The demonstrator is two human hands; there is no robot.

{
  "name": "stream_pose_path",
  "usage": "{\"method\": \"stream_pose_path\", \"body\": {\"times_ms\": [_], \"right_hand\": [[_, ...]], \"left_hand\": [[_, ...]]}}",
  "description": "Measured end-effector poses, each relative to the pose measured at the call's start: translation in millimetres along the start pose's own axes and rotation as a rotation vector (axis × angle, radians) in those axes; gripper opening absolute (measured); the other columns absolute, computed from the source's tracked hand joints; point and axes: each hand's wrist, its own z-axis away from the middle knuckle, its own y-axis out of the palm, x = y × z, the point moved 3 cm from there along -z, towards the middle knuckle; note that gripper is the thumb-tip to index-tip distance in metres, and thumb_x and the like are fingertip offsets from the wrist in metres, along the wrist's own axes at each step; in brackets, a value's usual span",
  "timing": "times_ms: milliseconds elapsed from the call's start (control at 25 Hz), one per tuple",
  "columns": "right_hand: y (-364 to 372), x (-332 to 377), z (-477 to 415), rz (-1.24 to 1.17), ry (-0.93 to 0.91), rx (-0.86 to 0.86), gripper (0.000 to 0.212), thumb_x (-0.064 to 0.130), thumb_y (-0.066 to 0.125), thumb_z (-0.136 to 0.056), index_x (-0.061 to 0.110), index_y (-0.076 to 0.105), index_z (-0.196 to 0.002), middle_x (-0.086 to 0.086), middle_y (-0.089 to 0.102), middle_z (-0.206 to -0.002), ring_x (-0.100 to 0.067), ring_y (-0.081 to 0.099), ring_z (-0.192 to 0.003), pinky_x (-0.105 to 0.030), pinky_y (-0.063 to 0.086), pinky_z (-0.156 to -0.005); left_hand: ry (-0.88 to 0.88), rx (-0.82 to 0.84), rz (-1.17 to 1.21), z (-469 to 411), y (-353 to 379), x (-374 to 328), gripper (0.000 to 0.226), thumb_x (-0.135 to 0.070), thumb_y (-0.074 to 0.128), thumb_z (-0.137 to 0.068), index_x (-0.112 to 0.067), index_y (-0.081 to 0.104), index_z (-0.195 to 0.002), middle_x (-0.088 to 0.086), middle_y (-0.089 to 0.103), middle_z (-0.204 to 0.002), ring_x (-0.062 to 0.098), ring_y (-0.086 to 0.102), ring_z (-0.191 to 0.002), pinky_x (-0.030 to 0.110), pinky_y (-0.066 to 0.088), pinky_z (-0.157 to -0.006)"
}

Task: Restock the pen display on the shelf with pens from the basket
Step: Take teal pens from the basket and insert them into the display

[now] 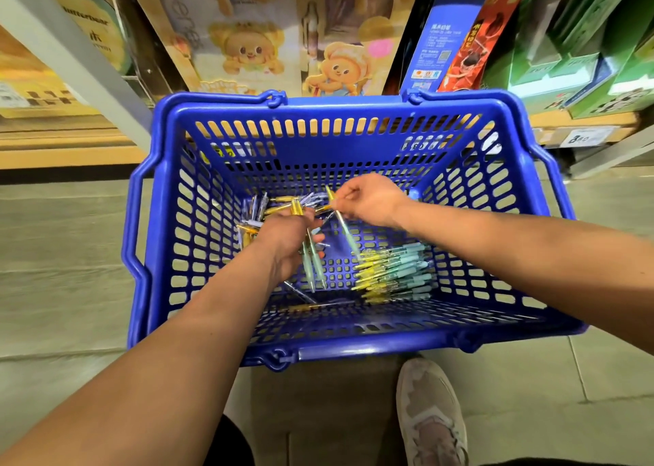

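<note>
Basket (354, 106): blue slotted plastic with a rigid rolled rim, sitting on the floor (63, 239). Left hand (288, 242) grips a small bundle of slim pens (311, 264) with mint barrels and yellow tops. Right hand (369, 202) pinches 1 pen (345, 230) near its yellow end. Aligned mint pile (396, 271) lies by the right wall, loose lilac pile (258, 210) far-left. Bare mesh lies between them.
</note>
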Motion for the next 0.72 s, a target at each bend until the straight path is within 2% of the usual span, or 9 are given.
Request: {"method": "stream_pose_path", "body": {"times_ms": [120, 200, 320, 400, 440, 520, 640, 720], "right_hand": [[14, 18, 5, -0.35, 0.105, 0.061, 0.011, 0.023, 0.08, -0.086, 0.017, 0.072, -0.091, 0.0, 0.077, -0.078, -0.008, 0.071, -0.07, -0.024, 0.061, -0.071], [22, 21, 10, -0.484, 0.159, 0.117, 0.008, 0.009, 0.077, -0.088, 0.011, 0.073, -0.094, -0.007, 0.078, -0.085, -0.012, 0.075, -0.076, -0.024, 0.061, -0.072], [24, 18, 14, -0.633, 0.158, 0.273, 0.016, -0.005, 0.071, -0.089, 0.008, 0.075, -0.097, -0.012, 0.079, -0.094, -0.019, 0.077, -0.089, -0.022, 0.061, -0.074], [19, 9, 16, -0.65, 0.185, 0.31, 0.016, -0.005, 0.069, -0.09, 0.006, 0.073, -0.101, -0.016, 0.077, -0.101, -0.021, 0.076, -0.095, -0.026, 0.061, -0.081], [16, 1, 15, -0.595, 0.206, 0.283, 0.015, -0.004, 0.069, -0.09, 0.006, 0.073, -0.101, -0.016, 0.077, -0.103, -0.021, 0.075, -0.096, -0.028, 0.061, -0.085], [12, -18, 13, -0.316, 0.241, 0.19, 0.012, 0.001, 0.07, -0.091, 0.011, 0.072, -0.098, -0.011, 0.075, -0.104, -0.015, 0.074, -0.092, -0.028, 0.06, -0.088], [12, -50, 17, 0.443, 0.17, 0.196, 0.009, 0.013, 0.067, -0.095, 0.019, 0.068, -0.102, 0.001, 0.068, -0.108, -0.013, 0.069, -0.092, -0.024, 0.056, -0.086], [15, -69, 24, 0.751, 0.133, 0.233, 0.022, 0.003, 0.058, -0.096, 0.014, 0.065, -0.114, -0.004, 0.066, -0.104, -0.018, 0.069, -0.087, -0.028, 0.061, -0.078]], "left_hand": [[0.016, 0.057, 0.027, 2, 5, -1, 0.022, -0.02, 0.05, -0.107, -0.01, 0.062, -0.123, 0.013, 0.07, -0.113, 0.023, 0.064, -0.077, 0.052, 0.056, -0.091], [0.017, 0.087, 0.012, 3, 5, 0, 0.025, -0.023, 0.046, -0.108, -0.011, 0.06, -0.125, 0.012, 0.07, -0.105, 0.025, 0.067, -0.083, 0.054, 0.051, -0.1], [0.013, 0.073, -0.026, 4, 3, 1, 0.022, -0.026, 0.045, -0.109, -0.014, 0.057, -0.123, 0.009, 0.068, -0.101, 0.025, 0.068, -0.085, 0.055, 0.053, -0.098], [0.015, 0.057, -0.03, 5, 3, 1, 0.018, -0.027, 0.045, -0.109, -0.016, 0.054, -0.12, 0.008, 0.068, -0.097, 0.022, 0.066, -0.077, 0.05, 0.056, -0.088], [0.013, 0.047, -0.024, 5, 4, 1, 0.017, -0.026, 0.044, -0.109, -0.017, 0.053, -0.12, 0.007, 0.068, -0.094, 0.021, 0.065, -0.074, 0.045, 0.057, -0.081], [0.006, 0.028, -0.002, 5, 4, 1, 0.015, -0.024, 0.044, -0.109, -0.016, 0.051, -0.12, 0.007, 0.067, -0.092, 0.02, 0.062, -0.07, 0.04, 0.055, -0.073], [-0.029, 0.02, 0.058, 4, 1, 0, 0.013, -0.023, 0.045, -0.109, -0.016, 0.051, -0.119, 0.007, 0.063, -0.083, 0.021, 0.059, -0.066, 0.038, 0.051, -0.072], [-0.056, 0.051, 0.084, 4, -1, -2, 0.016, -0.022, 0.047, -0.108, -0.014, 0.052, -0.121, 0.004, 0.058, -0.077, 0.02, 0.056, -0.064, 0.037, 0.048, -0.068]]}}
